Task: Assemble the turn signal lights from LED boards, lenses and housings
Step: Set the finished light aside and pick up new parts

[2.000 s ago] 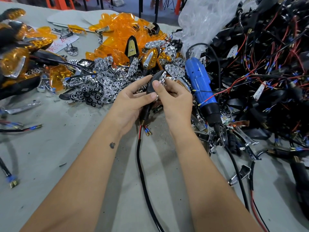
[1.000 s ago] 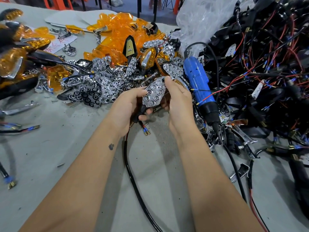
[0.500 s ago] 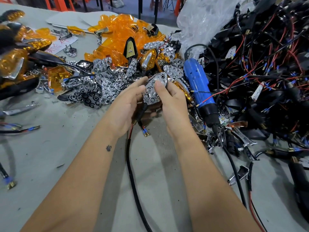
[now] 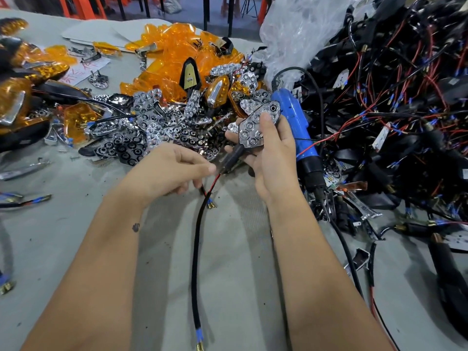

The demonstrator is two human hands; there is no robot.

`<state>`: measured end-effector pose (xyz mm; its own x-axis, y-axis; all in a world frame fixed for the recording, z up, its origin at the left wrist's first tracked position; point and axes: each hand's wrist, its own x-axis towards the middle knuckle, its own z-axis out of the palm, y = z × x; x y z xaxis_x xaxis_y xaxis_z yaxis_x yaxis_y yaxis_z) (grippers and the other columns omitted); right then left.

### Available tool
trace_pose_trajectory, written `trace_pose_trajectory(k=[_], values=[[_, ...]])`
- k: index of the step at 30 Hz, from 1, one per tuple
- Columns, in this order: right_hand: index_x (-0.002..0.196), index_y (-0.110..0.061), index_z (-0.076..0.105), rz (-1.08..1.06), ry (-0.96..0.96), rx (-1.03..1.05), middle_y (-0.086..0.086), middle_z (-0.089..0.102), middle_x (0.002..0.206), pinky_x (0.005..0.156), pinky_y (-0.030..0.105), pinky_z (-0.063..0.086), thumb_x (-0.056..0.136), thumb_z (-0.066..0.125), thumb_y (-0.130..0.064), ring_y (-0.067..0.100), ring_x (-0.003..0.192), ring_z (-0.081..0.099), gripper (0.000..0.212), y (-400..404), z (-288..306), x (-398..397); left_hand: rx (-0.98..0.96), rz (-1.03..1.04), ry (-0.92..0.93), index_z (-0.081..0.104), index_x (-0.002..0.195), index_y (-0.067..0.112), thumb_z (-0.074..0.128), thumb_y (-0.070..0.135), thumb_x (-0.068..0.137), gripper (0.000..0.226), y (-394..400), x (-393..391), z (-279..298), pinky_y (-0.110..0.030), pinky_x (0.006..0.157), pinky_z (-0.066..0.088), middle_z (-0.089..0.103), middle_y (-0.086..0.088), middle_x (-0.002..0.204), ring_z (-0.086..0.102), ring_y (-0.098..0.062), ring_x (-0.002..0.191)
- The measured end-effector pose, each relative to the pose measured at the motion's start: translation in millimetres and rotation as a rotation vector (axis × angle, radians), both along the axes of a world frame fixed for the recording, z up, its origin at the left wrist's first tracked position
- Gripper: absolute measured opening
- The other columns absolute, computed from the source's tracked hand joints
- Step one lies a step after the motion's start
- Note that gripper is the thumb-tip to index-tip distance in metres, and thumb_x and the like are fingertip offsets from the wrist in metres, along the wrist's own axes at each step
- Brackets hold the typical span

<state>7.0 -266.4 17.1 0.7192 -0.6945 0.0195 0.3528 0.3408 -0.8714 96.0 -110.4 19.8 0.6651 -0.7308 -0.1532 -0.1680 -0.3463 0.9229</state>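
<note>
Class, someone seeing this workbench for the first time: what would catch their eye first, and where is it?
Probably the heap of orange lenses at the back of the table, bright against the grey. Next, the right hand at centre, gripping a chrome reflector in its housing, and the blue electric screwdriver lying just right of it.

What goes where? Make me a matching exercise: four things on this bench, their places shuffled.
Things:
1. chrome reflector
2. blue screwdriver
3. orange lenses
4. black sleeved cable

Places:
A. piled at the far side of the table
B. lying just right of the right hand
C. running down the table between the forearms
D. held up in the right hand

Pairs: 1-D, 2-B, 3-A, 4-C
</note>
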Motion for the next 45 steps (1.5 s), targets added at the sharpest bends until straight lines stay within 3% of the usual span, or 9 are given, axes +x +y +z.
trace_pose_trajectory(k=[7, 17, 25, 28, 31, 36, 39, 42, 45], values=[[0.135, -0.009, 0.043, 0.009, -0.018, -0.024, 0.030, 0.060, 0.116, 0.064, 0.038, 0.058, 0.105, 0.048, -0.025, 0.028, 0.073, 0.073, 0.034, 0, -3, 1, 0.104, -0.100, -0.142, 0.079, 0.069, 0.026, 0.085, 0.026, 0.074, 0.007, -9, -7, -3, -0.015, 0.041, 0.034, 0.059, 0.007, 0.046, 0.042, -0.003, 0.037], [0.146, -0.009, 0.036, 0.063, 0.017, -0.009, 0.007, 0.064, 0.101, 0.072, 0.036, 0.059, 0.101, 0.054, -0.011, 0.027, 0.079, 0.073, 0.049, -1, -6, 3, 0.093, -0.048, -0.226, 0.077, 0.069, 0.021, 0.082, 0.022, 0.078, 0.010, -10, -6, -5, -0.046, 0.084, 0.054, 0.074, -0.007, 0.076, 0.063, -0.023, 0.070], [0.147, -0.006, 0.035, 0.075, 0.008, -0.012, 0.022, 0.066, 0.115, 0.074, 0.035, 0.060, 0.102, 0.051, -0.011, 0.026, 0.080, 0.073, 0.048, -1, -10, 6, 0.055, 0.004, -0.244, 0.075, 0.065, 0.025, 0.080, 0.020, 0.081, 0.017, -10, -4, -9, -0.030, 0.063, 0.045, 0.068, -0.006, 0.063, 0.050, -0.011, 0.055], [0.146, -0.007, 0.038, 0.073, 0.030, -0.046, 0.021, 0.065, 0.117, 0.074, 0.033, 0.059, 0.103, 0.050, -0.012, 0.025, 0.082, 0.074, 0.044, 0, -13, 7, 0.067, 0.020, -0.260, 0.074, 0.067, 0.019, 0.078, 0.020, 0.083, 0.016, -9, -5, -11, -0.038, 0.068, 0.053, 0.072, -0.012, 0.072, 0.056, -0.018, 0.062], [0.136, -0.010, 0.047, 0.055, 0.039, -0.074, 0.012, 0.071, 0.104, 0.080, 0.038, 0.060, 0.104, 0.049, -0.013, 0.026, 0.086, 0.073, 0.032, -2, -15, 7, 0.046, 0.035, -0.252, 0.074, 0.072, 0.016, 0.077, 0.018, 0.084, 0.012, -9, -5, -11, -0.030, 0.070, 0.054, 0.073, -0.006, 0.074, 0.060, -0.010, 0.063], [0.154, -0.017, 0.031, -0.016, 0.145, -0.048, 0.009, 0.042, 0.154, 0.105, 0.047, 0.049, 0.099, 0.061, -0.027, 0.029, 0.132, 0.053, 0.063, -2, -14, 9, -0.010, 0.066, -0.135, 0.073, 0.079, 0.017, 0.073, 0.021, 0.088, 0.010, -2, 3, -11, -0.010, 0.053, 0.039, 0.065, 0.011, 0.059, 0.052, 0.002, 0.051], [0.155, -0.018, 0.028, -0.038, 0.148, -0.033, 0.010, 0.035, 0.158, 0.105, 0.046, 0.050, 0.098, 0.062, -0.028, 0.029, 0.134, 0.050, 0.067, -2, -13, 9, 0.017, 0.056, -0.092, 0.073, 0.078, 0.020, 0.073, 0.020, 0.088, 0.011, 1, 8, -11, -0.018, 0.054, 0.036, 0.062, 0.009, 0.059, 0.046, -0.003, 0.052], [0.156, -0.019, 0.025, -0.049, 0.153, -0.049, 0.006, 0.032, 0.160, 0.105, 0.045, 0.050, 0.098, 0.062, -0.029, 0.025, 0.134, 0.050, 0.070, -1, -14, 8, -0.020, 0.104, -0.087, 0.076, 0.073, 0.022, 0.077, 0.016, 0.084, 0.012, 1, 9, -12, -0.012, 0.053, 0.041, 0.068, 0.007, 0.061, 0.053, 0.001, 0.052], [0.158, -0.021, 0.020, -0.034, 0.171, -0.070, 0.004, 0.028, 0.162, 0.106, 0.045, 0.049, 0.098, 0.062, -0.030, 0.023, 0.130, 0.054, 0.074, 0, -16, 8, -0.063, 0.123, -0.093, 0.078, 0.071, 0.026, 0.080, 0.018, 0.080, 0.012, 1, 7, -13, -0.022, 0.067, 0.045, 0.074, -0.006, 0.073, 0.057, -0.008, 0.062]])
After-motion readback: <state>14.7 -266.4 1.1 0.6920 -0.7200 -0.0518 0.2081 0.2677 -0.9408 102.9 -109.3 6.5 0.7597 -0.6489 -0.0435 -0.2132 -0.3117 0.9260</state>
